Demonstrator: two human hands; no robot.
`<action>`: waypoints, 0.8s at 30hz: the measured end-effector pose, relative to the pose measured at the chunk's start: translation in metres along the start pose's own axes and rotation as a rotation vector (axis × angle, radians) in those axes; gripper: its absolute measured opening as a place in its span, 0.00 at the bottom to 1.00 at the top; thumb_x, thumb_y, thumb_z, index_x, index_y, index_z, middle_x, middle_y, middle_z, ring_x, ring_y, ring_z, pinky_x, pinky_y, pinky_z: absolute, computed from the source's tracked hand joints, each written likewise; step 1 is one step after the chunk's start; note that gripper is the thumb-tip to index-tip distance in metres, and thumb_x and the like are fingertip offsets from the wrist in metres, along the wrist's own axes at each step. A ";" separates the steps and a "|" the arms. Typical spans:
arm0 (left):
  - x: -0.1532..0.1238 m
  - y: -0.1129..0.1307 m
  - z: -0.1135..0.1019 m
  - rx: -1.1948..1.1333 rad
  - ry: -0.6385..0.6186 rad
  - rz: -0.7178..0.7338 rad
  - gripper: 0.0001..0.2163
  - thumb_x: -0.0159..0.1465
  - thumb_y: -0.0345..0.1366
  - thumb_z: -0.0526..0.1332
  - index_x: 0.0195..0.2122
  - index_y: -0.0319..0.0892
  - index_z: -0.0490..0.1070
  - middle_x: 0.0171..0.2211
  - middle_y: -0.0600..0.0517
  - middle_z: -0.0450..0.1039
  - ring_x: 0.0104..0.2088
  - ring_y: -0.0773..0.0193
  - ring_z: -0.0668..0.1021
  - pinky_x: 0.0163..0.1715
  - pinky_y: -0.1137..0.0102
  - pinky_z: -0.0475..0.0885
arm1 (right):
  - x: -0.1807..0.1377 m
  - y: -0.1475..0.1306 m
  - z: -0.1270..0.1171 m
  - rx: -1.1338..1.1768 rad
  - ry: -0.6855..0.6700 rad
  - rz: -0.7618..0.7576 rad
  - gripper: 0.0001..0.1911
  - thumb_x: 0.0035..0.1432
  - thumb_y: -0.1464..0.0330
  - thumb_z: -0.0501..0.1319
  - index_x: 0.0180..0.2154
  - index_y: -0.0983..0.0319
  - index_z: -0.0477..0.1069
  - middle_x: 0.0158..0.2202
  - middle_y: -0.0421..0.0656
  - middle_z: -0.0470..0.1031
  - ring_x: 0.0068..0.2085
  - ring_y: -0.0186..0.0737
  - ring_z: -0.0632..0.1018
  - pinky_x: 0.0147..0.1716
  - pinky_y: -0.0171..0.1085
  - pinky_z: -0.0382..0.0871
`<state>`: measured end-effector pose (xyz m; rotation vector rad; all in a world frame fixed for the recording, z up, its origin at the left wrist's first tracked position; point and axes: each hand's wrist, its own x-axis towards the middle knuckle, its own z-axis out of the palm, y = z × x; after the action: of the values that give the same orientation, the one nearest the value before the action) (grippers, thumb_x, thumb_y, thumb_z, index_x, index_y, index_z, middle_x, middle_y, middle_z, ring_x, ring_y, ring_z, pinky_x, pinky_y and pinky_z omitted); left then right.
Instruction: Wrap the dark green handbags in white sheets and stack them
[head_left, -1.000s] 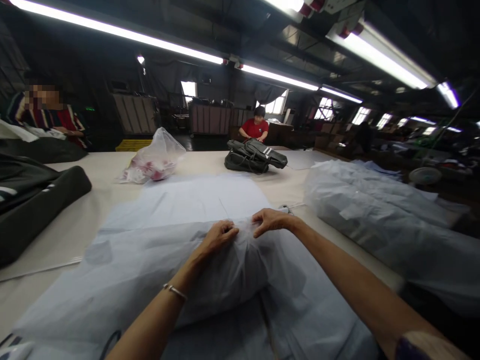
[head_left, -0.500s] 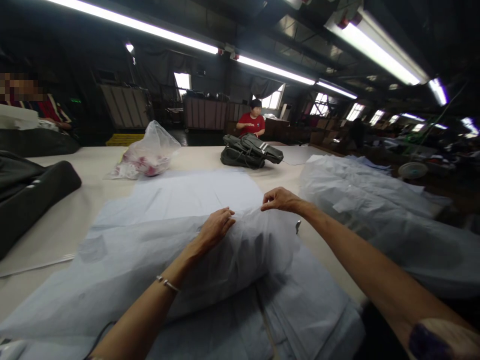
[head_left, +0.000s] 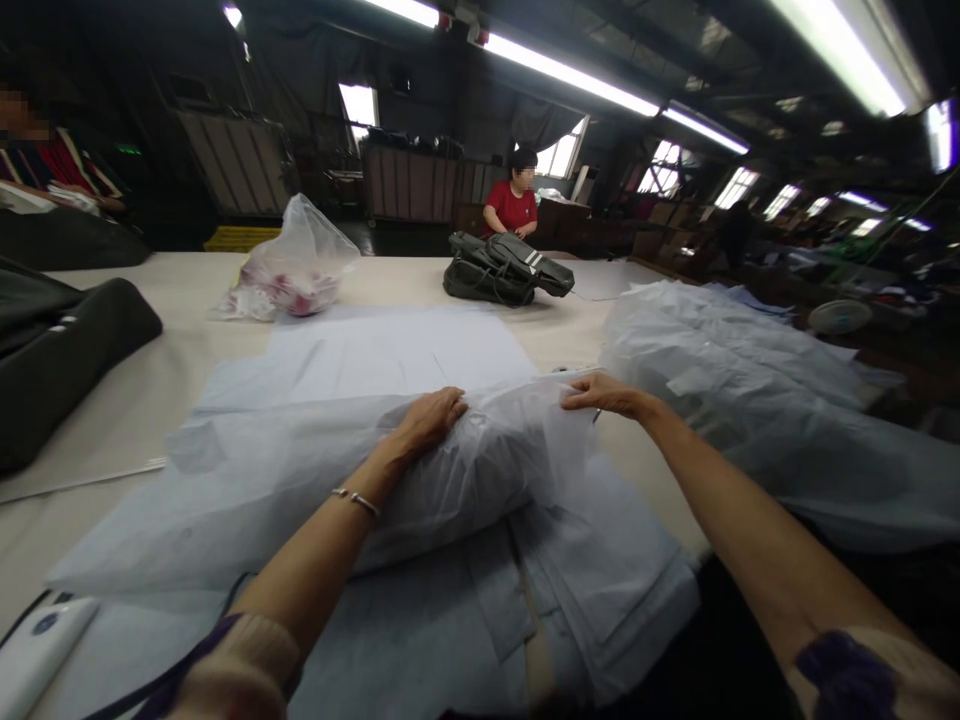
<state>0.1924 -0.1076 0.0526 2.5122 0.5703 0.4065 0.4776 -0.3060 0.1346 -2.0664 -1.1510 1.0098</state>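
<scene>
dark green fabric (head_left: 82, 345) lies in a bulky folded heap toward the left end of the counter (head_left: 217, 350), short white stripes on its side; a person in striped clothing (head_left: 71, 165) is beyond it. a white device (head_left: 45, 640) with a black cord is near the counter's near edge, and a thin white strip (head_left: 82, 480) lies farther back. next, close to the far edge, stands a clear plastic bag (head_left: 292, 275) of red and white bits. a translucent wrapped bundle (head_left: 457, 490) runs sideways across the middle of the counter, over pale sheets (head_left: 420, 640) that spread toward the near edge. the left hand (head_left: 431, 418) lies on top of the bundle, palm down and fingers bent; whether it grips the wrapping i cannot tell. a dark bag with white stripes (head_left: 499, 268) lies by the far edge, with a person in a red top (head_left: 511, 205) behind it. the right hand (head_left: 606, 393) is nearly closed, thumb and fingers pinching the bundle's right end. farther right, a large wrapped pile (head_left: 750, 400) reaches the near edge.
</scene>
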 end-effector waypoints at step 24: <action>-0.006 0.013 -0.011 0.005 0.002 -0.034 0.11 0.67 0.42 0.51 0.41 0.45 0.71 0.44 0.46 0.77 0.45 0.53 0.77 0.45 0.63 0.67 | -0.032 0.104 0.086 0.588 0.539 -0.104 0.26 0.46 0.44 0.66 0.30 0.61 0.70 0.26 0.39 0.72 0.28 0.38 0.71 0.31 0.37 0.68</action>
<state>0.1873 -0.1154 0.0672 2.5041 0.6143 0.3956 0.4425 -0.3733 0.0188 -1.6301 -0.5838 0.5845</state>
